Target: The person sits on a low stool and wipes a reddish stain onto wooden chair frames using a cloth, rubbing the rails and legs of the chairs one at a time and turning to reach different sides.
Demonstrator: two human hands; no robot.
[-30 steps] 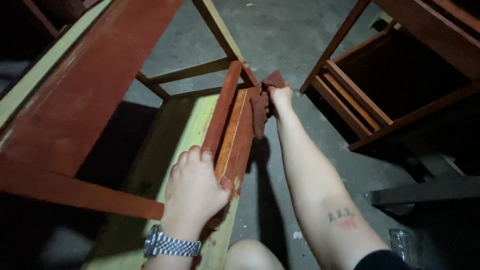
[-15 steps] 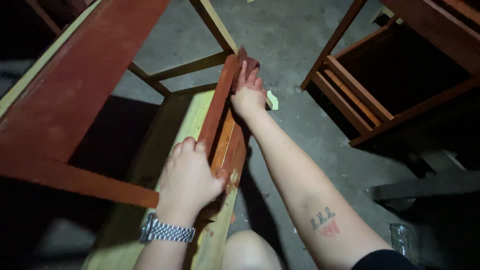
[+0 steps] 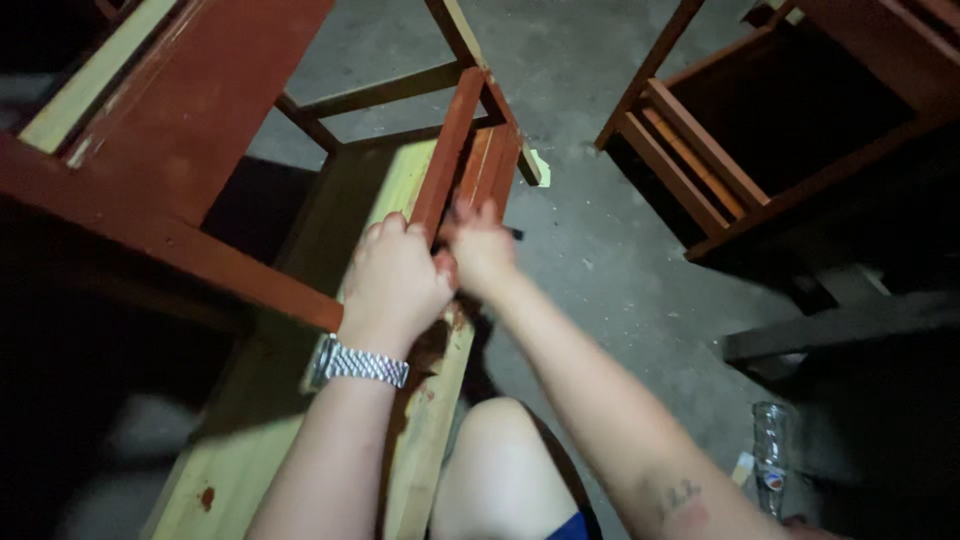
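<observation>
Head view, steeply downward, close range

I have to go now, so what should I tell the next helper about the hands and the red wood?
Left hand: gripping the red-painted slat near its lower end.
Right hand: blurred, on the same slat beside the left; grip unclear.
The slat stands on edge along the pale green plank, part of the wooden frame.
Red paint covers the slat; the plank shows only red spots.
A clear bottle lies on the floor, right.

Scene is lit dimly from camera side; edges at 9 and 3 o'clock are lost in shadow; right hand (image 3: 482,250) is motion-blurred.
</observation>
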